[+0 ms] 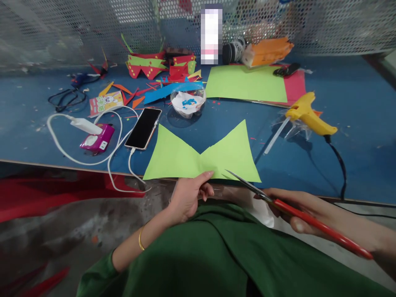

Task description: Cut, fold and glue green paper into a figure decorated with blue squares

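A light green paper cut into a bow-like shape lies at the front edge of the blue table, with a V-shaped notch in its far side. My left hand pinches its near edge at the middle, thumb on top and fingers beneath. My right hand is closed around red-handled scissors. The scissor blades point left, and their tips are over the paper's near edge, right of my left thumb. The blades look slightly apart.
A phone with a white cable and a purple adapter are at left. Behind stand a clear bowl, paper scraps and green sheets. A yellow glue gun with a black cord is at right.
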{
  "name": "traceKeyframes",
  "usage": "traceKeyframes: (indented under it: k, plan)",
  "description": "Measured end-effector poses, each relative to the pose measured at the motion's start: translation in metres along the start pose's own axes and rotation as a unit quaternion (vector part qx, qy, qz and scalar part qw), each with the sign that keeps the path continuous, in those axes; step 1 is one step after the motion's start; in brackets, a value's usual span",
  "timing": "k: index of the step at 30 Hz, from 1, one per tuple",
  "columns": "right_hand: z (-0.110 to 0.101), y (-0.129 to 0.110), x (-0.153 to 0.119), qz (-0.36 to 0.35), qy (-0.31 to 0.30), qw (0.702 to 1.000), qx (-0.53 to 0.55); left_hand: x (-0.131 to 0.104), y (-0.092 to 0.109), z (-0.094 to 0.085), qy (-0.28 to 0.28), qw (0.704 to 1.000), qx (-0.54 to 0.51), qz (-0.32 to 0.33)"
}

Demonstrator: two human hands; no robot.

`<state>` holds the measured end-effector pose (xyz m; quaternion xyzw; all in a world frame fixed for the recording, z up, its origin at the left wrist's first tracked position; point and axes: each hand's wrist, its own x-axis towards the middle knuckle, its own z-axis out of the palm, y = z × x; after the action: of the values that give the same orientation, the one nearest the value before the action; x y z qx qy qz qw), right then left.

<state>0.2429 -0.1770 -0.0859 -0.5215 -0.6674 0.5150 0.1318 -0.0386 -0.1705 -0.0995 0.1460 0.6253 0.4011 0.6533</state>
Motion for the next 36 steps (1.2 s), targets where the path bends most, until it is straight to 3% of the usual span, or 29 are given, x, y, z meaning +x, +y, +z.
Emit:
traceKeyframes:
  k: [3,7,14,20,26,36]
  plan:
    - [-0.007,-0.002,0.008,0.003,-0.074,0.997,0.017,0.0,0.0,0.0,-0.006,1.0,0.002,0.001]
    - [-0.004,-0.013,0.012,0.006,-0.094,0.995,0.039,-0.001,-0.001,0.0,-0.012,1.0,0.007,0.008]
    - [0.003,-0.029,0.014,-0.009,-0.112,0.993,0.041,0.001,-0.003,-0.001,-0.005,1.0,0.009,0.01]
    - [0.014,-0.041,0.015,0.013,-0.036,0.998,0.059,0.0,-0.002,-0.001,-0.005,1.0,0.009,0.006]
    - [0.01,-0.038,0.019,-0.011,-0.096,0.995,0.026,0.001,-0.001,-0.001,0.001,1.0,0.026,0.001]
    - [0.01,-0.036,0.016,0.027,-0.12,0.992,0.027,0.003,-0.005,-0.004,-0.023,0.999,0.025,0.003]
